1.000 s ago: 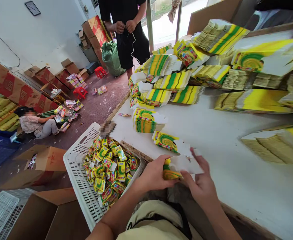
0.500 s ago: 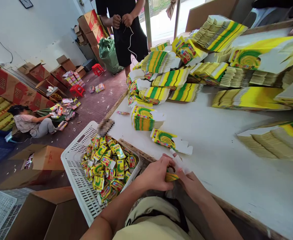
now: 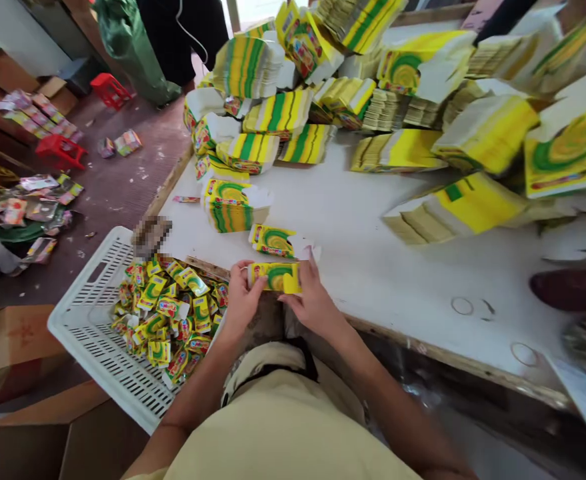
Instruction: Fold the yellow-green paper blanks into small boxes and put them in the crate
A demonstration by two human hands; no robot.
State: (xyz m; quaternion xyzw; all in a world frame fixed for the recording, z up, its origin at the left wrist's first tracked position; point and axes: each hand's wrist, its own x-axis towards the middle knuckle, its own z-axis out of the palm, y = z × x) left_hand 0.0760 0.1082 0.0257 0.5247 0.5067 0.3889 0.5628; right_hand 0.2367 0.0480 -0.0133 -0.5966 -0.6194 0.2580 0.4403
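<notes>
A small yellow-and-green carton [image 3: 277,277] is held between both hands at the near edge of the white table [image 3: 373,267]. My left hand [image 3: 240,300] grips its left end and my right hand [image 3: 313,300] pinches its right end. Just beyond it lies a flat carton blank [image 3: 273,240] with white flaps. A short stack of blanks [image 3: 230,207] stands behind that. To the left, below the table edge, a white slotted basket [image 3: 87,333] holds several folded cartons [image 3: 173,313].
Tall piles of flat yellow-green blanks [image 3: 373,100] cover the far and right side of the table. A brown cardboard box [image 3: 23,440] sits at the lower left. Red stools [image 3: 60,150], loose packets and a green sack [image 3: 127,47] are on the floor; another person stands beyond.
The carton went from a half-open blank with white flaps to a closed box held by both ends. The view tilted down and to the right.
</notes>
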